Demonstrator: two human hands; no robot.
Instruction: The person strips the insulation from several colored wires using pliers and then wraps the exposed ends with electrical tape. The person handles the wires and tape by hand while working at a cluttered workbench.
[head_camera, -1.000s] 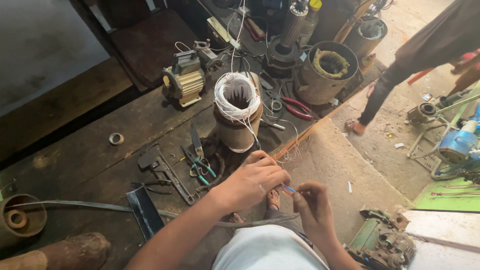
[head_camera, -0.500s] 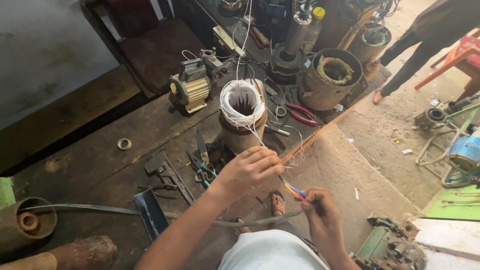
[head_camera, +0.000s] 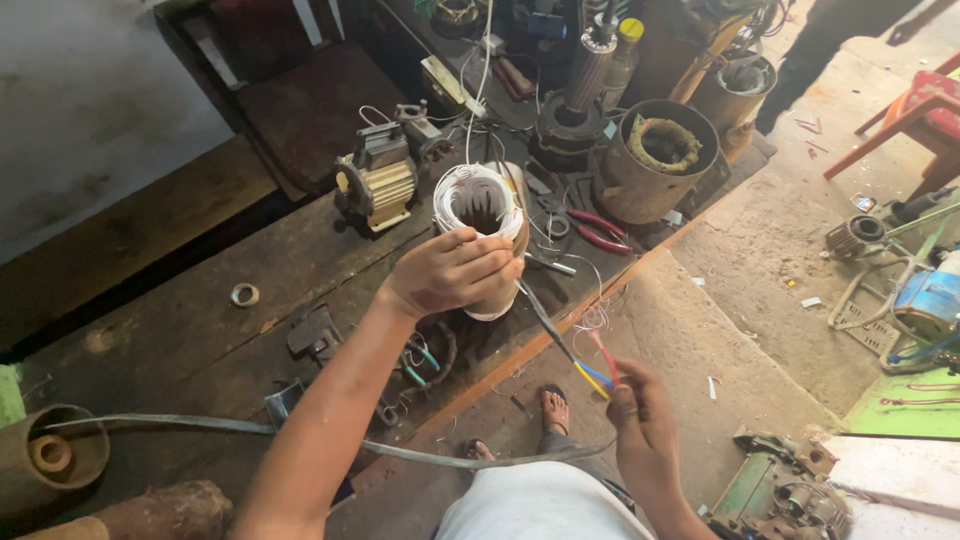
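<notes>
Since half a second ago the left hand (head_camera: 455, 270) has gone up from the wire ends to the motor stator (head_camera: 485, 235), and the right hand (head_camera: 640, 420) has drawn out toward four o'clock with the leads. Now the left arm reaches from the lower edge toward twelve o'clock, wrist straight, its grip curled against the near side of the stator's pale casing, knuckles up; whether the fingers press or only rest there cannot be told. The stator stands upright on the bench (head_camera: 180, 330), its white winding showing at the open top. At five o'clock from it, the right hand's grip is pinched shut on coloured wire leads (head_camera: 600, 365), red, blue and yellow, which run from a dark sleeved cable (head_camera: 545, 320) leading back up to the stator.

On the dark wooden bench, a small yellow motor (head_camera: 375, 180) sits at ten o'clock of the stator, red-handled pliers (head_camera: 600, 230) at three o'clock, and a larger round stator housing (head_camera: 655, 160) at two o'clock. A long metal strip (head_camera: 200, 425) lies across the near edge. Beyond the bench is a dusty concrete floor (head_camera: 760, 280) strewn with parts.
</notes>
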